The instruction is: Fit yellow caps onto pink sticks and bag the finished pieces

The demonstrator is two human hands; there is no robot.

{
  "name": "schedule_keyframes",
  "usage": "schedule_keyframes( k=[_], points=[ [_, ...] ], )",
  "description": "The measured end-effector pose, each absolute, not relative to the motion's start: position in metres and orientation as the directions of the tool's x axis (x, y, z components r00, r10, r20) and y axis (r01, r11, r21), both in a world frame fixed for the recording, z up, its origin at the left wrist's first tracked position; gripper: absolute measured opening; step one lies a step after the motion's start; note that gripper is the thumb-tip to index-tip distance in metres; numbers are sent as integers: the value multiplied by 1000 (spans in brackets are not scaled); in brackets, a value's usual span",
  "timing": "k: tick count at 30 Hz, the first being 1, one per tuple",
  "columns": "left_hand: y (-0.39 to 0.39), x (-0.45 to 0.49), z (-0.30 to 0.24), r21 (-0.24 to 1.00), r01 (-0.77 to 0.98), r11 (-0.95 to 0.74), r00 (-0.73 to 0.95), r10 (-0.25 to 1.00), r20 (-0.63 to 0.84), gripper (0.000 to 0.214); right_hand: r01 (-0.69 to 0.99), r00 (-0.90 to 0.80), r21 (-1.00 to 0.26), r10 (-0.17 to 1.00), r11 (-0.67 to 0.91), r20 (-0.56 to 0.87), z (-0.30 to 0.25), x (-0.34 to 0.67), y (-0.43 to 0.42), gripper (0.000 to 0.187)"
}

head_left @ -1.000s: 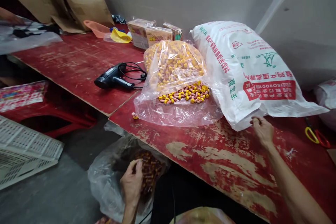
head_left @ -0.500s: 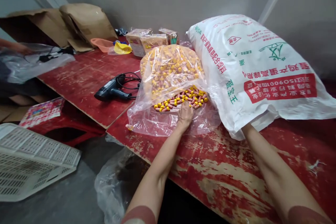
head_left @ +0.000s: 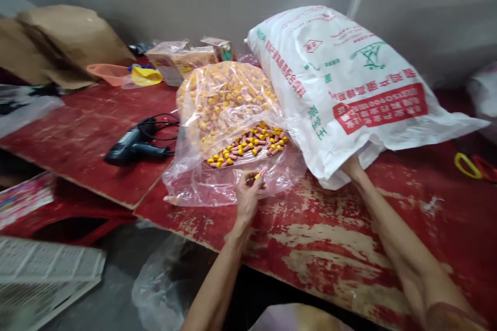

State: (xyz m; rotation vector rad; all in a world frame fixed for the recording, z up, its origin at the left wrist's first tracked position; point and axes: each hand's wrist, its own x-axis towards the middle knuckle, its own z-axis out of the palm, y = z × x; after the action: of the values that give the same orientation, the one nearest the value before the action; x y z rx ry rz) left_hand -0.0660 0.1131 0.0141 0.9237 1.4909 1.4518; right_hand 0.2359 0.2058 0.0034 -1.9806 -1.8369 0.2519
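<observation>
Your left hand (head_left: 247, 199) was pinched closed on one small yellow-capped piece (head_left: 257, 176), held just above the clear plastic bag (head_left: 202, 186). The bag lay slumped on the red-painted board table (head_left: 330, 248), with a heap of the same pieces (head_left: 248, 146) showing at its opening. Its bulk leaned against a white woven sack (head_left: 334, 77), which appeared to prop it up. Your right hand (head_left: 351, 168) went under the sack's lower edge; its fingers were hidden, so you could not tell its grip. The table's front edge ran below your left hand, and open board lay between your forearms. A black heat gun (head_left: 132, 147) sat left of the bag, with yellow-handled scissors (head_left: 468, 165) well off to the right.
</observation>
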Motion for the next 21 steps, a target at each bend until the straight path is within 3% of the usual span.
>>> schedule_keyframes(
  k=[2,5,7,10,15,21],
  points=[
    [89,-60,15,978,-188,94,-327,933,-152,37,789,184,-606,980,-103,74,6,251,167,35],
    [64,-40,14,922,-348,170,-187,951,-246,37,291,307,-942,949,-167,-73,13,262,102,37],
    [50,-20,15,884,-405,235,-58,958,-281,35,10,322,-992,939,-128,-118,20,259,68,31],
    [31,9,20,829,-453,327,88,942,-324,37,-177,278,-981,952,-81,-129,28,243,35,26],
    [8,32,18,791,-508,342,105,936,-337,40,-268,145,-956,977,-116,-159,21,211,7,36],
    [-5,31,6,802,-525,284,2,943,-332,36,62,39,-992,993,-112,-110,7,199,-9,30]
  ],
)
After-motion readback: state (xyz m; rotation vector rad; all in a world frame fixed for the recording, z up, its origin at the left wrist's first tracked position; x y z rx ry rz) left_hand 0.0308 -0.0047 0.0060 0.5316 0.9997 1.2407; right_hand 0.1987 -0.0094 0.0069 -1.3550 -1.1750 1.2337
